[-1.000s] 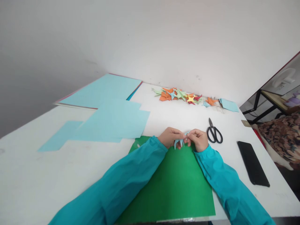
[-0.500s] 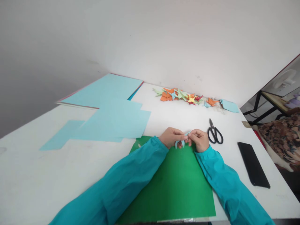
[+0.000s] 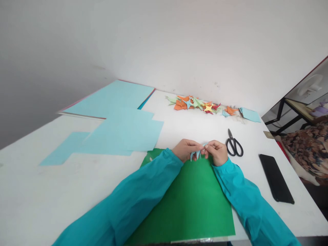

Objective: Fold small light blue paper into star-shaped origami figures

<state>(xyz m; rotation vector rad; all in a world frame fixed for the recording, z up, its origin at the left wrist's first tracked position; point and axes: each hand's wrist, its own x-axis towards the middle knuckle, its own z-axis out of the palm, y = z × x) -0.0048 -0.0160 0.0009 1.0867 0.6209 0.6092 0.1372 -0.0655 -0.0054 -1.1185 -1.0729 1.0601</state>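
Observation:
My left hand [image 3: 185, 149] and my right hand [image 3: 217, 152] meet over the far edge of a green paper sheet [image 3: 189, 205] on the white table [image 3: 77, 191]. Both pinch a small light-blue folded paper piece [image 3: 196, 153] between their fingertips; its pointed tips hang down below the fingers. Teal sleeves cover both arms. Black scissors [image 3: 234, 144] lie just right of my right hand.
Light-blue paper sheets [image 3: 123, 131] and a stack of coloured paper [image 3: 112, 99] lie at the left. A heap of small folded paper shapes [image 3: 202, 104] sits by the wall. A black phone [image 3: 276, 177] lies near the table's right edge. A metal frame stands beyond.
Barely anything has moved; my fingers shifted slightly on the folded paper piece and the view wobbled a little.

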